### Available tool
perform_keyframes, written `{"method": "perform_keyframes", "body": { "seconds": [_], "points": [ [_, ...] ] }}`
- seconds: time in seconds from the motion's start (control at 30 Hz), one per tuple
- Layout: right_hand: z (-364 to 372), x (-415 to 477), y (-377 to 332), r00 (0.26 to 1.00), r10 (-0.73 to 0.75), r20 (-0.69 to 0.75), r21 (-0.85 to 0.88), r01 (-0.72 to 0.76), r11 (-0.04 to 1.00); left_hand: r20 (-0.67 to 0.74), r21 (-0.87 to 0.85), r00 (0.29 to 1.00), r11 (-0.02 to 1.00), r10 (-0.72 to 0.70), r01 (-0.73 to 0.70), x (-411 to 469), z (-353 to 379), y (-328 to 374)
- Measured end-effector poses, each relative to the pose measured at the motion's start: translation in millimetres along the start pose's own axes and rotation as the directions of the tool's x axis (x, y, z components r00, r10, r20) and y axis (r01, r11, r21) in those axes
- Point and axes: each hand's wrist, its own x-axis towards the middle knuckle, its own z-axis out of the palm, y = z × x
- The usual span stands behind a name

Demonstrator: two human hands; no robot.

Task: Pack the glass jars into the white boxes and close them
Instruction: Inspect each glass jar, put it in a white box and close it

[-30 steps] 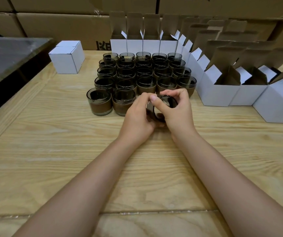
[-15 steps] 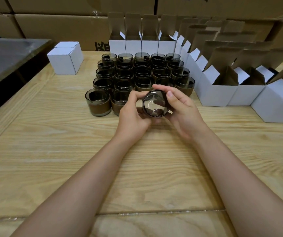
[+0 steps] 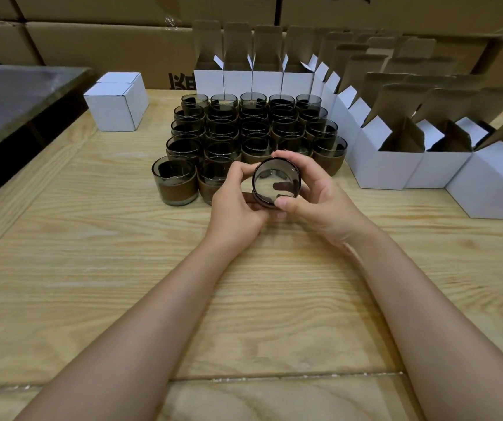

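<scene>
Jar (image 3: 277, 181) is tipped on its side just above the table (image 3: 98, 268); our left hand (image 3: 238, 205) and right hand (image 3: 320, 196) each curl round it. We judge little done: closed boxes (image 3: 116, 101) stand far left, while many jars (image 3: 253, 129) and open boxes (image 3: 386, 165) remain.

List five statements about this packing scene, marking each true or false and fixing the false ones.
The left hand and right hand both hold one smoky round glass jar. True.
That jar is upright. False: it is tipped, a round end facing the camera.
The white cardboard boxes at the right have open flaps. True.
A closed white cardboard box sits left of the standing glass jars. True.
The left hand lies flat and empty. False: its fingers curl round the jar.
</scene>
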Motion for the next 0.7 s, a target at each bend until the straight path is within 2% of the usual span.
{"method": "perform_keyframes", "body": {
  "seconds": [0.23, 0.33, 0.43, 0.57, 0.7],
  "points": [
    [20, 0, 3, 0.967, -0.186, -0.173, -0.291, 0.13, 0.948, -0.031, 0.147, 0.999, 0.989, 0.035, -0.03, 0, 3, 0],
    [27, 0, 5, 0.948, -0.234, -0.215, -0.343, 0.151, 0.927, -0.04, 0.169, 0.998, 0.985, 0.043, -0.035, -1, 3, 1],
    [24, 0, 4, 0.957, -0.208, -0.2, -0.315, 0.138, 0.939, -0.031, 0.163, 0.999, 0.986, 0.043, -0.038, -1, 3, 1],
    [7, -1, 1, 0.993, -0.093, -0.072, -0.186, 0.078, 0.979, -0.009, 0.089, 1.0, 0.996, 0.019, -0.019, -1, 3, 2],
    [4, -1, 0, 0.993, -0.049, -0.104, -0.09, 0.039, 0.995, 0.009, 0.042, 1.0, 0.999, 0.011, -0.011, -1, 3, 2]
  ]
}}
